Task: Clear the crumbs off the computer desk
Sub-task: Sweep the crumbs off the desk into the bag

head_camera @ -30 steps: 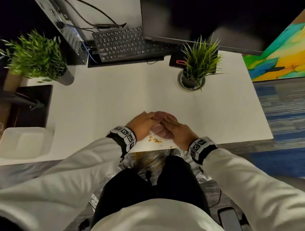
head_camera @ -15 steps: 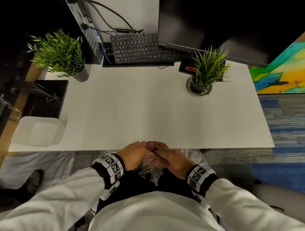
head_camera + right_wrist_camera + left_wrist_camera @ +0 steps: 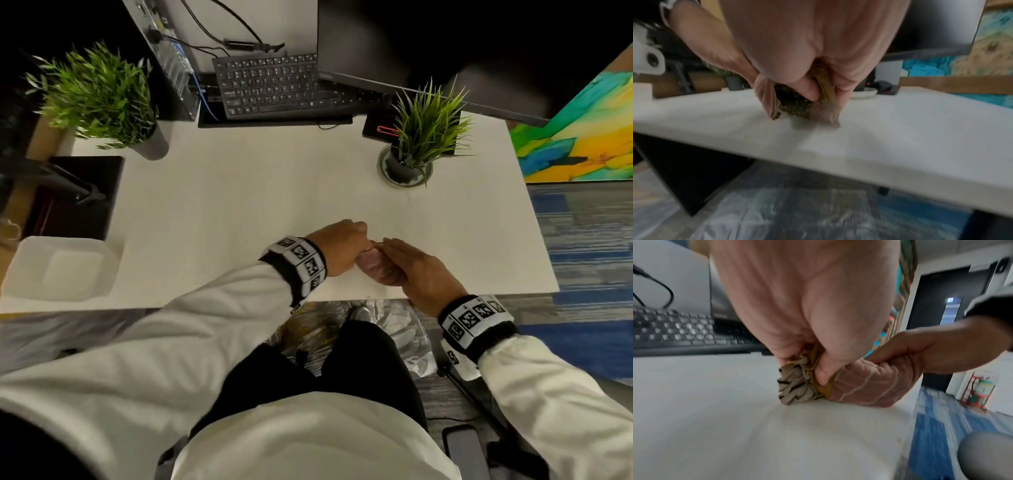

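A bunched cloth (image 3: 369, 266), pink with beige striped and mustard parts, rests on the white desk (image 3: 239, 205) near its front edge. My left hand (image 3: 359, 241) pinches its left end, thumb pressed into the folds of the cloth (image 3: 797, 382). My right hand (image 3: 407, 267) grips the cloth's pink right end (image 3: 869, 386), fingers curled round it. In the right wrist view my right hand (image 3: 818, 92) squeezes the cloth (image 3: 795, 105) onto the desk. Yellow crumbs (image 3: 308, 330) lie on the plastic sheet below the desk edge. I see no crumbs on the desk.
A black keyboard (image 3: 274, 85) and a monitor (image 3: 411, 44) stand at the back. A potted plant (image 3: 421, 137) is at the back right, another plant (image 3: 99, 99) at the back left. A white tray (image 3: 58, 267) sits at the left front corner. A plastic sheet (image 3: 404, 335) covers the floor.
Both hands drew the cloth back over the front edge, pushing the orange crumbs off the desk. They have since moved forward onto the desk again, still holding the cloth.
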